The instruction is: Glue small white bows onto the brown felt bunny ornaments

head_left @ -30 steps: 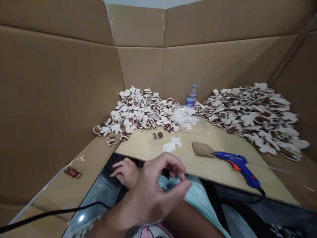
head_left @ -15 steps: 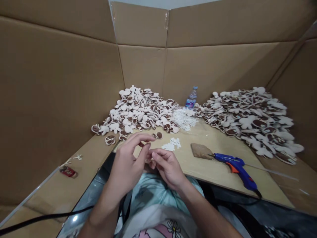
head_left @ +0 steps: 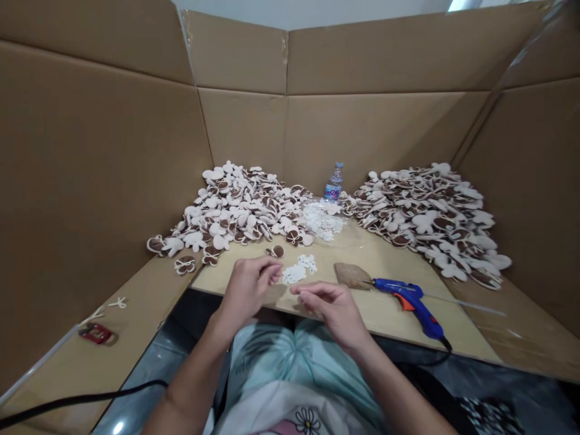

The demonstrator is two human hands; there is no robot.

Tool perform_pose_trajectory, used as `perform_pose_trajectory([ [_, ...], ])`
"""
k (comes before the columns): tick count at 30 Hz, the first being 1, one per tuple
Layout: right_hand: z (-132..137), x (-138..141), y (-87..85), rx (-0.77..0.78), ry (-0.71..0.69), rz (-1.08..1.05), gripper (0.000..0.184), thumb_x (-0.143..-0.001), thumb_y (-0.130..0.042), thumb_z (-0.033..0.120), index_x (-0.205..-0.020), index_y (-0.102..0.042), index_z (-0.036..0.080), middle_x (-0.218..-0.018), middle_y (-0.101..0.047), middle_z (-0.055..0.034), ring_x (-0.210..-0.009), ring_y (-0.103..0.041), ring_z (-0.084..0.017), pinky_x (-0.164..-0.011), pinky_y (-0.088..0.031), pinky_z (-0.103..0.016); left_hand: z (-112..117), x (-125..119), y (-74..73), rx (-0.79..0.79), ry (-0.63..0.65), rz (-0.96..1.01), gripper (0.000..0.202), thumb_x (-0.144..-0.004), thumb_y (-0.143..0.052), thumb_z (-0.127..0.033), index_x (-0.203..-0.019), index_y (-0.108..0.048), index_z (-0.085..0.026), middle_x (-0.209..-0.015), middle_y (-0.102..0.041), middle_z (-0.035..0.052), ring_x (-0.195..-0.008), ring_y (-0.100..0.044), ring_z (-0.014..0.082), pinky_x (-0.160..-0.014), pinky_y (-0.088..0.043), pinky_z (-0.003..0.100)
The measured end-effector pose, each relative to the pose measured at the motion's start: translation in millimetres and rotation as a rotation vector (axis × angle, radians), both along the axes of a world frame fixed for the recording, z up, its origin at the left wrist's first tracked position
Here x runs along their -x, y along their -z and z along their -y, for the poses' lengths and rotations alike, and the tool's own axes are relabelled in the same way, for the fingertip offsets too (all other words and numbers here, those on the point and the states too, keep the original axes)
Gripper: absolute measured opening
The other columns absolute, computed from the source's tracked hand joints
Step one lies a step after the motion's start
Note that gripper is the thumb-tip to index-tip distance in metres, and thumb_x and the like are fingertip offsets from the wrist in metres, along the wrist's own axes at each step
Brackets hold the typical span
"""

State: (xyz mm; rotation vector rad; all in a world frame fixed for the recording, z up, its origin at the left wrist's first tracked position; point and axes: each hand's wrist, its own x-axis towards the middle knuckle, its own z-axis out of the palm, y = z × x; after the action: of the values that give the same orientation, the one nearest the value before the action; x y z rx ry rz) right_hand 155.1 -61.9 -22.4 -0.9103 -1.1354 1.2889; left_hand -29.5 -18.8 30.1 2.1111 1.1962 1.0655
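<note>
While I'm watching, the left hand [head_left: 248, 284] is pressing fingertips together, the right hand [head_left: 330, 305] curling loosely, both seemingly empty; white cutouts [head_left: 299, 270] are lying beyond, near the board's [head_left: 389, 317] front edge, glue gun [head_left: 410, 300] untouched.

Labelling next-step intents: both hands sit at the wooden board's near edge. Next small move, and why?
Probably the left hand reaches forward to pinch a piece from the cluster of small white cut-out shapes: it lies just beyond that hand's fingers, closer than the blue plastic hot-glue gun.

bare board [head_left: 362, 314] lies open ahead, hemmed by the glue gun [head_left: 410, 300], two piles [head_left: 244, 208] and cardboard walls [head_left: 90, 151].
</note>
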Motion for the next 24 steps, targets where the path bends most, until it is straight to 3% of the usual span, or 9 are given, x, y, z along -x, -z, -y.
perform_pose_trajectory([
  [2,1,-24,-1.4,-0.033,0.182,0.144,0.028,-0.067,-0.081,0.037,-0.052,-0.066,0.018,-0.083,-0.077,-0.0091,-0.08,-0.07,-0.023,-0.07,-0.053,-0.033,-21,-1,16.7,0.012,-0.101,0.0,0.022,-0.087,-0.05,-0.01,-0.09,-0.071,-0.017,-0.074,-0.073,0.0038,-0.069,-0.068,0.0175,-0.066,-0.052,0.026],
  [4,2,-52,-1.6,-0.077,0.349,0.343,0.046,-0.079,-0.066,0.046,-0.043,-0.056,0.019,-0.081,-0.077,-0.0126,-0.084,-0.071,-0.027,-0.071,-0.053,-0.036,-41,-3,30.7,0.01,-0.119,-0.013,0.032,-0.081,-0.051,-0.002,-0.104,-0.068,-0.017,-0.096,-0.075,0.0087,-0.09,-0.07,0.0216,-0.078,-0.053,0.031],
  [6,3,-83,0.1,-0.114,0.487,0.574,0.034,-0.084,-0.057,0.046,-0.07,-0.071,0.019,-0.092,-0.077,-0.0136,-0.088,-0.07,-0.028,-0.076,-0.053,-0.038,-58,-7,40.2,-0.004,-0.132,-0.04,0.037,-0.078,-0.056,-0.003,-0.111,-0.065,-0.017,-0.114,-0.07,0.0128,-0.109,-0.063,0.027,-0.092,-0.048,0.039],
  [8,5,-112,2.6,-0.084,0.592,0.822,0.037,-0.082,-0.055,0.041,-0.108,-0.068,0.017,-0.099,-0.075,-0.0133,-0.087,-0.07,-0.027,-0.076,-0.053,-0.037,-71,-14,45.1,-0.016,-0.122,-0.072,0.033,-0.075,-0.065,-0.009,-0.107,-0.067,-0.018,-0.123,-0.065,0.0141,-0.121,-0.054,0.0309,-0.103,-0.039,0.044],
  [10,7,-137,3.9,0.056,0.709,1.085,0.043,-0.078,-0.058,0.036,-0.112,-0.063,0.011,-0.097,-0.073,-0.0169,-0.083,-0.069,-0.027,-0.072,-0.052,-0.036,-79,-20,47.1,-0.011,-0.098,-0.099,0.021,-0.075,-0.068,-0.015,-0.095,-0.07,-0.018,-0.12,-0.066,0.0137,-0.123,-0.051,0.0324,-0.107,-0.033,0.046],
  [12,12,-155,2.8,0.228,0.7,1.334,0.037,-0.074,-0.064,0.036,-0.099,-0.066,0.008,-0.087,-0.072,-0.0196,-0.077,-0.068,-0.03,-0.065,-0.049,-0.035,-86,-25,47.6,0.017,-0.077,-0.119,0.005,-0.077,-0.067,-0.017,-0.08,-0.07,-0.019,-0.102,-0.072,0.0126,-0.111,-0.058,0.0316,-0.103,-0.036,0.045],
  [15,18,-170,-2.1,0.428,0.529,1.499,0.027,-0.072,-0.068,0.041,-0.073,-0.066,0.015,-0.067,-0.069,-0.0154,-0.063,-0.065,-0.029,-0.055,-0.042,-0.033,-92,-28,48.1,0.065,-0.093,-0.118,0.006,-0.075,-0.065,-0.013,-0.072,-0.066,-0.018,-0.077,-0.071,0.0082,-0.086,-0.064,0.0273,-0.087,-0.045,0.039],
  [21,18,-178,-5.1,0.492,0.44,1.467,0.024,-0.069,-0.072,0.033,-0.052,-0.059,0.022,-0.059,-0.068,-0.0084,-0.055,-0.062,-0.022,-0.049,-0.037,-0.029,-89,-21,48.7,0.066,-0.228,-0.024,0.028,-0.06,-0.077,-0.016,-0.084,-0.063,-0.017,-0.082,-0.068,0.005,-0.078,-0.061,0.0238,-0.074,-0.045,0.033],
  [24,15,-182,-0.9,0.498,0.444,1.423,0.02,-0.067,-0.072,0.033,-0.054,-0.063,0.021,-0.056,-0.067,-0.0056,-0.052,-0.06,-0.02,-0.047,-0.034,-0.027,-81,-17,45.8,0.1,-0.199,0.037,0.022,-0.067,-0.075,-0.026,-0.084,-0.065,-0.017,-0.075,-0.068,0.0034,-0.071,-0.061,0.0222,-0.065,-0.045,0.03],
])
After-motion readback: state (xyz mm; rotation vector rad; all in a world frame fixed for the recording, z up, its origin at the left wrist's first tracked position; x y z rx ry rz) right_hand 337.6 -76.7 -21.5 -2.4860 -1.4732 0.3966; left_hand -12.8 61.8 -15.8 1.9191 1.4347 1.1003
